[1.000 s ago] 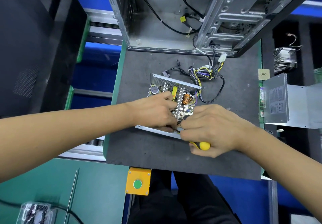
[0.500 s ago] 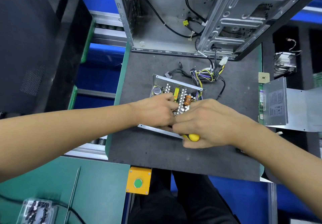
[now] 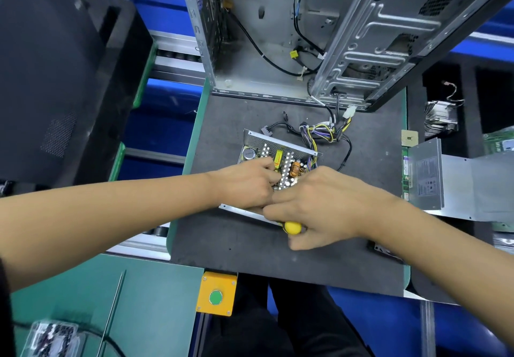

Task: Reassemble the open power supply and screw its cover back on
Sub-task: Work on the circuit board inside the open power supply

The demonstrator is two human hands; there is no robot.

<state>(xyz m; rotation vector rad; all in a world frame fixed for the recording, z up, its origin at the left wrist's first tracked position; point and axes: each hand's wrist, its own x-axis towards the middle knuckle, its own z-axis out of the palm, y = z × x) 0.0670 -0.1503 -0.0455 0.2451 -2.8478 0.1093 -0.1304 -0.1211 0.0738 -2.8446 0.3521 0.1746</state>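
Observation:
The open power supply (image 3: 278, 151) lies on the dark mat (image 3: 250, 245) with its circuit board, heat sinks and copper coil exposed. Its bundle of coloured wires (image 3: 319, 134) trails toward the back. My left hand (image 3: 247, 184) rests over the board's near left part, fingers curled down onto it. My right hand (image 3: 319, 203) grips a yellow-handled screwdriver (image 3: 292, 227) at the supply's near edge; its shaft and tip are hidden under my fingers. The grey metal cover (image 3: 428, 176) with a label lies to the right.
An open computer case (image 3: 306, 37) stands at the back of the mat. A black panel (image 3: 55, 78) leans at the left. A yellow box with a green button (image 3: 216, 297) sits at the front edge. A bag of screws (image 3: 52, 337) lies bottom left.
My right hand with the screwdriver has shifted left and slightly back, closing up against my left hand. My head has moved, so the supply sits lower in view.

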